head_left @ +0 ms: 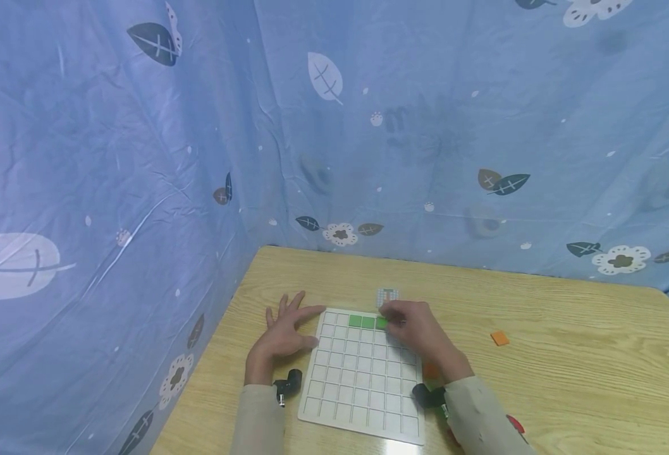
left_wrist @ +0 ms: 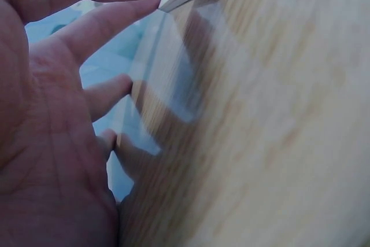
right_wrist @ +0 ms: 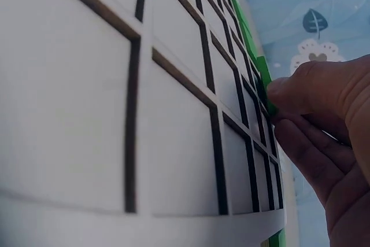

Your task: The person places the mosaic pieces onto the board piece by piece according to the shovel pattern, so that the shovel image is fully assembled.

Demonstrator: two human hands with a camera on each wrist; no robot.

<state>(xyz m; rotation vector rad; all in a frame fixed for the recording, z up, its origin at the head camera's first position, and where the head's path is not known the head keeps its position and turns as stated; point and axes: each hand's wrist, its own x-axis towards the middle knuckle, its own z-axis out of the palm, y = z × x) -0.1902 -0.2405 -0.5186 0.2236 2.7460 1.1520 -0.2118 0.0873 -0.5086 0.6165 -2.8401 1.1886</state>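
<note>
The right hand (head_left: 420,328) pinched a green tile (right_wrist: 266,82) between thumb and fingers, in a narrow grip, at the far row of the white board (head_left: 360,414). Two more green tiles (head_left: 362,321) lay side by side in that row, just left of the pinched one, in the third and fourth cells from the left.

The left hand (head_left: 282,337) was spread wide, holding nothing, its index finger and thumb touching the board's left edge. The board lay flat on the wooden table (head_left: 585,354).

A small card (head_left: 388,296) with a printed grid lay just beyond the board's far edge. An orange tile (head_left: 499,338) lay to the right, apart from the board. A blue curtain (head_left: 403,145) with leaves and flowers hung behind the table.
</note>
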